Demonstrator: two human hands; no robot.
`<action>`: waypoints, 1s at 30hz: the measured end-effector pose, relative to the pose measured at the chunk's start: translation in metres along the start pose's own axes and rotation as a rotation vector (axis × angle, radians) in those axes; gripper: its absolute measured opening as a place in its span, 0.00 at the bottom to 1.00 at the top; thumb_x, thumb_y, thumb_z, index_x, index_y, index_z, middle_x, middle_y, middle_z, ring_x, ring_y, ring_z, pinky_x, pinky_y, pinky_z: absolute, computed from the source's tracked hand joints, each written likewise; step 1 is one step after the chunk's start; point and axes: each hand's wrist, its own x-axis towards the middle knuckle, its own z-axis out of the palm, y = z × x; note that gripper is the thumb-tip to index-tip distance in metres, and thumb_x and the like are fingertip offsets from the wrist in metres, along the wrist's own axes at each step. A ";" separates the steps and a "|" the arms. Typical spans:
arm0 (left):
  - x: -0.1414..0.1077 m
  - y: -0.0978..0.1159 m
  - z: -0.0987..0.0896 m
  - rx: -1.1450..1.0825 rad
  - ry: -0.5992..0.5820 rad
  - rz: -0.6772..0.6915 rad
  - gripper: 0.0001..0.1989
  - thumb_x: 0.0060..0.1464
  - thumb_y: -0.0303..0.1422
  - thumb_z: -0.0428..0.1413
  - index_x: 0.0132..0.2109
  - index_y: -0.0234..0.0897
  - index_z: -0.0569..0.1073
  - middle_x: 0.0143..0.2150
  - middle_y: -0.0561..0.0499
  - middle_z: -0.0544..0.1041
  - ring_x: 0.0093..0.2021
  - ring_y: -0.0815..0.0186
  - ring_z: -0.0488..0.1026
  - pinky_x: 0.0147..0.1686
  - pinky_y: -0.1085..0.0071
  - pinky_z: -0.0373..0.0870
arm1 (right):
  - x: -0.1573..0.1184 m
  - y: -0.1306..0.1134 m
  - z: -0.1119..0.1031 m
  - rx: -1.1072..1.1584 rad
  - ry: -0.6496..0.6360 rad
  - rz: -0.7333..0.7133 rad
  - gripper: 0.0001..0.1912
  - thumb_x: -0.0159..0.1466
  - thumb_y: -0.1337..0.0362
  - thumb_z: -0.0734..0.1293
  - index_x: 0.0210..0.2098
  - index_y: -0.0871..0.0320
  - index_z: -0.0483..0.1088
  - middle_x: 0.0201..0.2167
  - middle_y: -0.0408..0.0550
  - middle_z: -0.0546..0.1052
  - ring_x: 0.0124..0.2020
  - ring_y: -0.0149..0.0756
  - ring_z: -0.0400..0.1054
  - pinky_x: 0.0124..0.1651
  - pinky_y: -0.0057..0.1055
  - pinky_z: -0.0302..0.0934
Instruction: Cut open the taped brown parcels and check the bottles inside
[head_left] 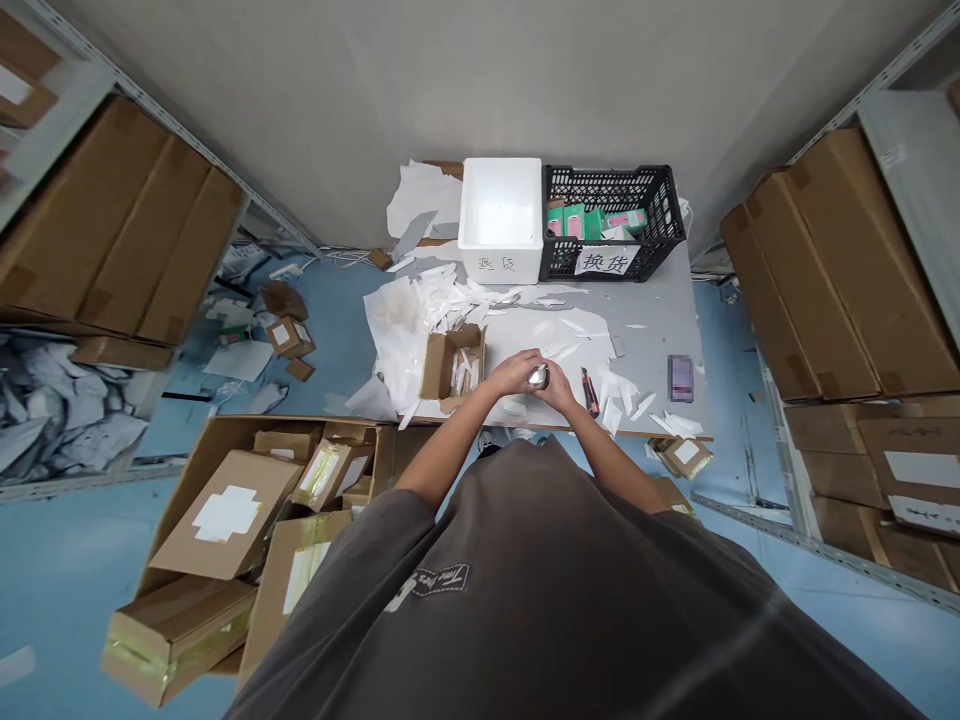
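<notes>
Both of my hands meet over the front part of the table around a small, shiny silver object (pixel 538 377) with a rounded end; its kind I cannot make out. My left hand (pixel 516 371) grips it from the left, and my right hand (pixel 556 388) closes on it from the right. Left of my hands stands an opened cardboard box (pixel 436 368) with white paper pieces inside. A red and black utility knife (pixel 589 392) lies just right of my right hand.
At the back stand a white bin (pixel 500 250) and a black crate (pixel 667 215) holding green and pink boxes. Torn paper (pixel 397 320) litters the table. A phone (pixel 681 378) lies right. A large carton (pixel 214 450) of boxes stands left; shelves flank both sides.
</notes>
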 end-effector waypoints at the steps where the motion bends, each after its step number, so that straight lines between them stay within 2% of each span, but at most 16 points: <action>1: 0.000 -0.003 0.004 0.009 -0.003 -0.014 0.35 0.47 0.26 0.69 0.64 0.40 0.77 0.62 0.39 0.75 0.63 0.45 0.74 0.64 0.56 0.73 | -0.003 0.005 -0.003 -0.017 -0.005 -0.018 0.36 0.53 0.54 0.80 0.58 0.55 0.71 0.60 0.61 0.76 0.65 0.60 0.67 0.69 0.55 0.62; 3: -0.001 -0.009 0.012 0.048 -0.029 -0.065 0.33 0.46 0.27 0.70 0.62 0.37 0.78 0.61 0.37 0.75 0.62 0.44 0.74 0.63 0.56 0.74 | -0.012 0.016 -0.008 -0.040 -0.028 -0.011 0.32 0.55 0.53 0.80 0.55 0.55 0.73 0.60 0.60 0.75 0.65 0.59 0.66 0.70 0.54 0.61; 6: -0.003 -0.015 0.023 0.114 -0.105 -0.143 0.33 0.47 0.29 0.70 0.62 0.33 0.78 0.59 0.35 0.75 0.60 0.42 0.75 0.60 0.55 0.75 | -0.026 0.033 -0.009 -0.019 -0.056 0.078 0.25 0.57 0.54 0.77 0.51 0.54 0.75 0.58 0.59 0.77 0.61 0.56 0.71 0.66 0.52 0.65; 10: -0.002 -0.019 0.033 0.112 -0.089 -0.123 0.33 0.48 0.31 0.69 0.63 0.35 0.77 0.60 0.37 0.75 0.61 0.45 0.74 0.61 0.55 0.75 | -0.034 0.043 0.000 0.164 -0.043 0.217 0.25 0.55 0.55 0.74 0.51 0.54 0.75 0.56 0.57 0.79 0.53 0.51 0.76 0.59 0.48 0.70; 15: -0.001 -0.023 0.036 0.088 -0.046 -0.113 0.29 0.50 0.33 0.68 0.60 0.35 0.79 0.60 0.36 0.74 0.60 0.46 0.73 0.58 0.55 0.76 | -0.024 0.028 0.010 0.359 0.038 0.261 0.22 0.57 0.43 0.71 0.41 0.52 0.71 0.45 0.51 0.82 0.47 0.47 0.78 0.55 0.44 0.71; 19: -0.006 -0.025 0.033 0.072 -0.041 -0.118 0.29 0.50 0.34 0.69 0.60 0.37 0.79 0.61 0.39 0.74 0.60 0.48 0.73 0.60 0.55 0.74 | -0.017 0.013 0.008 0.326 0.056 0.267 0.25 0.61 0.35 0.66 0.36 0.50 0.67 0.38 0.48 0.80 0.41 0.45 0.75 0.47 0.39 0.69; 22: -0.009 -0.023 0.034 0.042 -0.051 -0.105 0.29 0.49 0.35 0.71 0.59 0.39 0.81 0.62 0.38 0.74 0.63 0.46 0.71 0.64 0.51 0.71 | -0.016 0.009 0.007 0.215 0.064 0.286 0.23 0.64 0.36 0.62 0.32 0.48 0.62 0.31 0.45 0.76 0.35 0.44 0.71 0.43 0.37 0.66; 26: -0.012 -0.017 0.038 0.037 -0.036 -0.117 0.20 0.53 0.39 0.71 0.53 0.41 0.84 0.68 0.36 0.73 0.70 0.41 0.66 0.73 0.45 0.60 | -0.018 0.010 0.012 0.142 0.111 0.333 0.21 0.66 0.38 0.61 0.31 0.47 0.56 0.27 0.43 0.70 0.33 0.44 0.67 0.41 0.37 0.64; 30: -0.026 -0.016 0.043 -0.039 0.021 -0.175 0.23 0.62 0.45 0.65 0.59 0.42 0.82 0.75 0.38 0.69 0.76 0.42 0.61 0.75 0.44 0.57 | -0.018 0.011 0.016 0.133 0.162 0.355 0.21 0.66 0.39 0.59 0.31 0.47 0.55 0.28 0.44 0.71 0.34 0.45 0.68 0.43 0.38 0.64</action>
